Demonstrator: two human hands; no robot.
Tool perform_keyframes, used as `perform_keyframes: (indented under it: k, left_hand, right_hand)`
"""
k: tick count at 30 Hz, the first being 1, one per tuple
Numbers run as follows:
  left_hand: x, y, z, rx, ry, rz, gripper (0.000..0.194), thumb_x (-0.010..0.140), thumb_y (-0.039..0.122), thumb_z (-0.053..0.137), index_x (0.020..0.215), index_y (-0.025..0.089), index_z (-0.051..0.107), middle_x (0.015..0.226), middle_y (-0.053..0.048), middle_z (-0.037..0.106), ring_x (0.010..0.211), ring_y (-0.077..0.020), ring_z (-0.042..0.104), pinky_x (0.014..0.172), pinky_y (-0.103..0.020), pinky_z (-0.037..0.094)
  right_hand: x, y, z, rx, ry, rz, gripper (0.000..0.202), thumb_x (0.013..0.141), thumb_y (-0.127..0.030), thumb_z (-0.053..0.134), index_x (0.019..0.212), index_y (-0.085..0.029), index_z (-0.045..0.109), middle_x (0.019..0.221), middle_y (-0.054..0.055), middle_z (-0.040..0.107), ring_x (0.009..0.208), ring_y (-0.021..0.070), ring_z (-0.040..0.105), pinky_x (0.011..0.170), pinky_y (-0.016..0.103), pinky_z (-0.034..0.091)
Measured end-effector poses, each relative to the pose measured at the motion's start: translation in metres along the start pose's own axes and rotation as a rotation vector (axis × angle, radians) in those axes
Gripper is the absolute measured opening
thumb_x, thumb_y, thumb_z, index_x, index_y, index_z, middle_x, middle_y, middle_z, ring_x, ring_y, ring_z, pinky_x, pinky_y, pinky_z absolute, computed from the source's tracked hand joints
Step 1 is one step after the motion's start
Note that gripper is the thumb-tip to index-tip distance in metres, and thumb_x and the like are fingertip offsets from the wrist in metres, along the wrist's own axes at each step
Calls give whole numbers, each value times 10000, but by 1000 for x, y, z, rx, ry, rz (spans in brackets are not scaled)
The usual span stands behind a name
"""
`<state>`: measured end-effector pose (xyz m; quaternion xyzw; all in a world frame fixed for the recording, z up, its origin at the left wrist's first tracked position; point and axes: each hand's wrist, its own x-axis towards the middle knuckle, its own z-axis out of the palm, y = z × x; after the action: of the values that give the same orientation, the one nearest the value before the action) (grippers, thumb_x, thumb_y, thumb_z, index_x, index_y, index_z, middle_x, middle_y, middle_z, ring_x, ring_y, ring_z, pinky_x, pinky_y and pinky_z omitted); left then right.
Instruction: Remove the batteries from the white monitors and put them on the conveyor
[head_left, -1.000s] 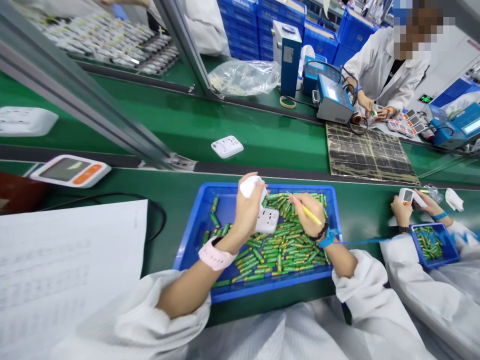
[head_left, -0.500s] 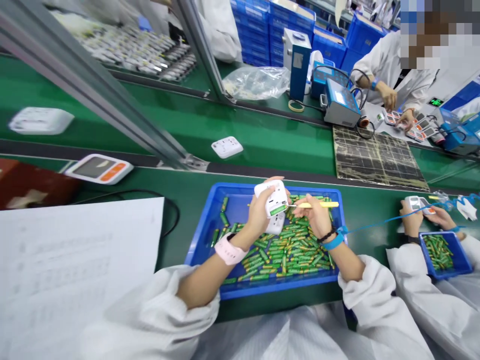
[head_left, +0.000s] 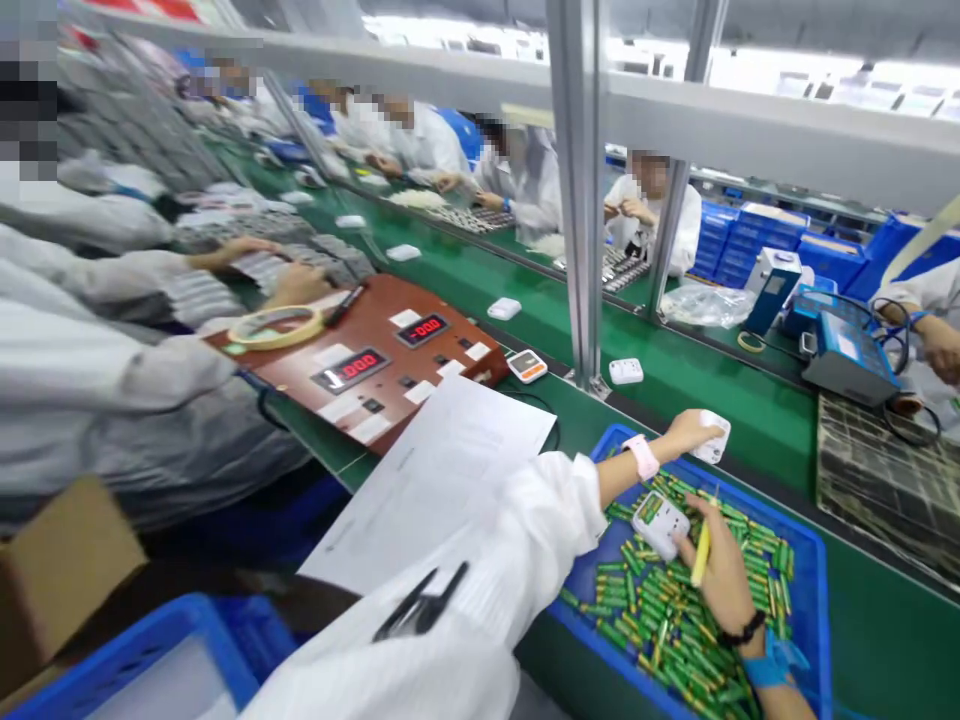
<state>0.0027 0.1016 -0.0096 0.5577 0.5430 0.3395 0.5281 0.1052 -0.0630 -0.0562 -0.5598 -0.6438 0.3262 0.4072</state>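
Note:
My left hand [head_left: 686,434] reaches past the far rim of the blue tray [head_left: 823,600] and is closed on a white plastic device [head_left: 714,440], by the green conveyor belt. My right hand [head_left: 724,575] is over the tray, fingers closed around a thin screwdriver [head_left: 702,555] with a yellow handle. At its fingertips a second white device [head_left: 660,524] lies tilted, its back up, with green cells in its battery slot. Whether the right fingers grip that device or only touch it, I cannot tell. Many loose green batteries [head_left: 660,610] fill the tray beneath.
Left of the tray are a printed sheet [head_left: 442,490], a brown box with red digit displays [head_left: 382,360] and an orange-and-white device [head_left: 526,366]. White devices ride the belt [head_left: 540,335]. A metal post [head_left: 581,200] rises behind the table edge. Co-workers sit around the line.
The view has swung left. My left hand has moved away from my right, carrying a white device toward the belt. The screwdriver has left that device and now points upward in my right hand.

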Motion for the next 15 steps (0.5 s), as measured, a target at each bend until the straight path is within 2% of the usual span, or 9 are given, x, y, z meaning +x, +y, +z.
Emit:
perform_keyframes:
  k: [2, 4, 8, 12, 14, 15]
  left_hand:
    - [20, 3, 0, 97, 16, -50, 214, 777, 265, 741, 894, 107, 656, 937, -89, 682, 915, -225, 650, 843, -394, 528]
    - [36, 4, -1, 171, 49, -93, 261, 859, 307, 662, 1035, 117, 632, 1054, -86, 649, 957, -212, 633, 850, -416, 533]
    - [61, 1, -13, 291, 161, -149, 381, 893, 331, 612, 1225, 151, 560, 1271, -117, 553, 1126, -261, 564, 939, -482, 488]
    - [80, -5, -48, 394, 365, -196, 544, 890, 345, 604, 1382, 185, 437, 1501, -138, 330, 1358, -345, 337, 1088, -600, 298]
    - [81, -7, -72, 427, 454, -231, 592, 886, 350, 605, 1417, 190, 397, 1548, -137, 248, 1407, -365, 238, 1122, -624, 205]
    - [80, -7, -85, 437, 486, -245, 594, 885, 350, 607, 1416, 187, 400, 1549, -138, 247, 1409, -367, 234, 1125, -626, 193]
  right_hand:
    - [0, 5, 7, -120, -105, -96, 461, 663, -331, 721, 1106, -389, 608, 1291, 28, 599, 1202, 360, 554, 1031, 562, 454]
    - [0, 5, 10, -201, -146, -155, 511, 624, -239, 720, 1085, -420, 593, 1280, 22, 598, 1181, 364, 564, 1002, 558, 477]
    - [1, -2, 6, -320, -138, -189, 492, 585, -145, 677, 1035, -323, 589, 1179, 51, 636, 1083, 338, 608, 924, 525, 521]
    - [-2, -4, 0, -358, -173, -129, 504, 567, -105, 679, 1052, -218, 596, 1146, 81, 644, 1058, 298, 616, 924, 462, 521]
    - [-5, 1, 0, -300, -125, -96, 489, 582, -138, 681, 1058, -210, 600, 1148, 82, 650, 1066, 291, 625, 941, 458, 519]
    - [-6, 4, 1, -251, -88, -87, 470, 600, -170, 678, 1062, -219, 603, 1159, 77, 651, 1073, 292, 630, 949, 462, 521]
